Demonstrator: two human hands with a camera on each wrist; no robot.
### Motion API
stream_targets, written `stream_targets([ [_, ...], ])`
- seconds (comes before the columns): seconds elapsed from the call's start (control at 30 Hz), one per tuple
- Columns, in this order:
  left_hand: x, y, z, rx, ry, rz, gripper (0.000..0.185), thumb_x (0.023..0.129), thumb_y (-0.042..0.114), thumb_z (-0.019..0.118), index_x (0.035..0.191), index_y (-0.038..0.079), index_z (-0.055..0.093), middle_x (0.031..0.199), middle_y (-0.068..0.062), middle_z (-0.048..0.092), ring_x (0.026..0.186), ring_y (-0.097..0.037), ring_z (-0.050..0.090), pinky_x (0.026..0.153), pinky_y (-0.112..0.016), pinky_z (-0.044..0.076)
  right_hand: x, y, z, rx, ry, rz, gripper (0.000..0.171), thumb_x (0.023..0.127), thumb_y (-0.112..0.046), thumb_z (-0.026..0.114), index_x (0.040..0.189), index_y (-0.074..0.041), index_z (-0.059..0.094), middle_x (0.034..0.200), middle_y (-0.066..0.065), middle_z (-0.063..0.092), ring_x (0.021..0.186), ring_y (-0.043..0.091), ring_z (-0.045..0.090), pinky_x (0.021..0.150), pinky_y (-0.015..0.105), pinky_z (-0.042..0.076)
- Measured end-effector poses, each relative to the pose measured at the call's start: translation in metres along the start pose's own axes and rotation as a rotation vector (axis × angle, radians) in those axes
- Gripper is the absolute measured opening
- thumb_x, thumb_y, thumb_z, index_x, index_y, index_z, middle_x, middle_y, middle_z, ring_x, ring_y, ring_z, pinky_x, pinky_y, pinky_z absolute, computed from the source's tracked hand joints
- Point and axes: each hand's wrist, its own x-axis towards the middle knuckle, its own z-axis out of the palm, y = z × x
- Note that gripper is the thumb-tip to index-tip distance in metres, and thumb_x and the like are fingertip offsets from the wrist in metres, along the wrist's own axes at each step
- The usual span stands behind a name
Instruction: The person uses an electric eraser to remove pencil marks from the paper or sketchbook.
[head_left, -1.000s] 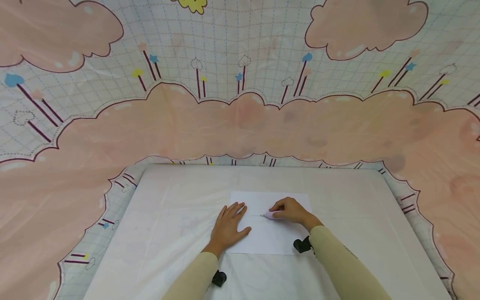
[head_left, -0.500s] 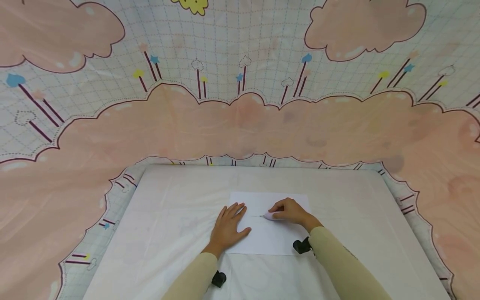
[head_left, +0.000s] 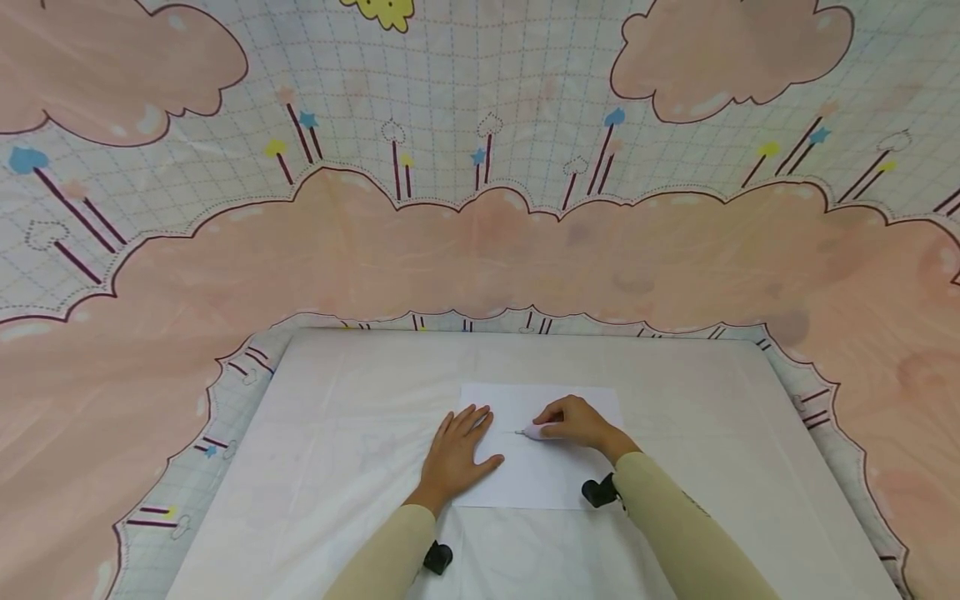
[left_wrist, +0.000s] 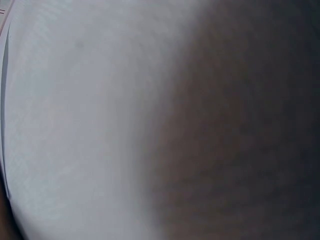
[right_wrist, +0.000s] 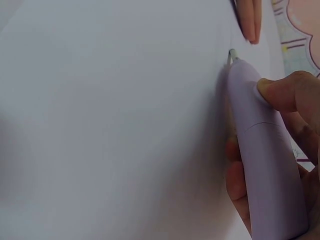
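A white sheet of paper (head_left: 525, 483) lies on the covered table. My left hand (head_left: 453, 457) rests flat on its left side, fingers spread. My right hand (head_left: 583, 422) grips a lilac tool (right_wrist: 270, 165) with a rounded body and a narrow metal tip; its exact kind is unclear. In the right wrist view, the thumb presses a raised button on the tool's side, while other fingers curl underneath. The tip points left toward my left hand, at or just above the paper. In the left wrist view, a dark blur covers much of the frame.
A white cloth (head_left: 360, 392) covers the table. A patterned curtain (head_left: 480, 250) with clouds surrounds its back and sides. Black wrist cameras (head_left: 598, 492) sit by both sleeves, close over the table.
My right hand has shifted slightly left with the lilac tool, its tip now nearer my left hand. The left hand stays in place on the paper.
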Motion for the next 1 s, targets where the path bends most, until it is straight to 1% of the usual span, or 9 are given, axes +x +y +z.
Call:
stream_targets([
  [0.13, 0.0017, -0.0002, 0.0013, 0.008, 0.003, 0.004, 0.076, 0.090, 0.064, 0.054, 0.150, 0.017, 0.043, 0.158, 0.005, 0.037, 0.148, -0.020, 0.027, 0.123, -0.047, 0.017, 0.0021, 0.0009, -0.0003, 0.000, 0.001, 0.004, 0.014, 0.087, -0.013, 0.074, 0.098, -0.007, 0.078, 0.100, 0.002, 0.072, 0.087, 0.011, 0.057, 0.075, 0.023, 0.050],
  [0.27, 0.0037, 0.0004, 0.0018, 0.013, -0.007, 0.003, 0.077, 0.091, 0.065, 0.053, 0.151, 0.018, 0.043, 0.158, 0.005, 0.036, 0.149, -0.020, 0.027, 0.123, -0.047, 0.016, 0.0041, 0.0008, -0.0004, 0.007, 0.001, -0.004, 0.014, 0.086, -0.012, 0.074, 0.098, -0.006, 0.078, 0.101, 0.004, 0.073, 0.087, 0.011, 0.058, 0.076, 0.024, 0.051],
  [0.5, 0.0055, 0.0008, 0.0017, 0.023, -0.024, 0.002, 0.078, 0.091, 0.066, 0.051, 0.151, 0.017, 0.041, 0.159, 0.005, 0.035, 0.149, -0.019, 0.026, 0.123, -0.049, 0.016, 0.0070, -0.0012, 0.0003, 0.005, 0.003, -0.002, 0.014, 0.086, -0.012, 0.074, 0.099, -0.007, 0.078, 0.101, 0.003, 0.073, 0.090, 0.011, 0.060, 0.080, 0.026, 0.052],
  [0.77, 0.0049, 0.0013, -0.0002, 0.017, -0.036, -0.006, 0.078, 0.091, 0.065, 0.051, 0.151, 0.017, 0.041, 0.159, 0.005, 0.033, 0.150, -0.018, 0.024, 0.123, -0.048, 0.014, 0.0025, -0.0008, -0.0029, -0.011, 0.013, 0.019, 0.014, 0.087, -0.014, 0.073, 0.098, -0.007, 0.078, 0.101, 0.003, 0.072, 0.090, 0.013, 0.058, 0.081, 0.030, 0.051],
  [0.87, 0.0044, 0.0015, -0.0009, 0.016, -0.034, -0.006, 0.078, 0.091, 0.065, 0.051, 0.151, 0.017, 0.041, 0.159, 0.005, 0.034, 0.150, -0.018, 0.025, 0.123, -0.048, 0.014, 0.0014, -0.0003, -0.0033, -0.006, 0.016, 0.020, 0.014, 0.087, -0.013, 0.073, 0.099, -0.007, 0.078, 0.101, 0.003, 0.072, 0.090, 0.013, 0.058, 0.079, 0.029, 0.050],
  [1.0, 0.0037, 0.0017, -0.0001, 0.014, -0.015, 0.007, 0.077, 0.091, 0.064, 0.053, 0.150, 0.016, 0.043, 0.158, 0.004, 0.036, 0.149, -0.020, 0.027, 0.123, -0.049, 0.016, 0.0014, 0.0003, -0.0018, -0.005, 0.011, -0.003, 0.015, 0.087, -0.013, 0.073, 0.100, -0.006, 0.078, 0.102, 0.004, 0.072, 0.089, 0.012, 0.058, 0.078, 0.025, 0.050],
])
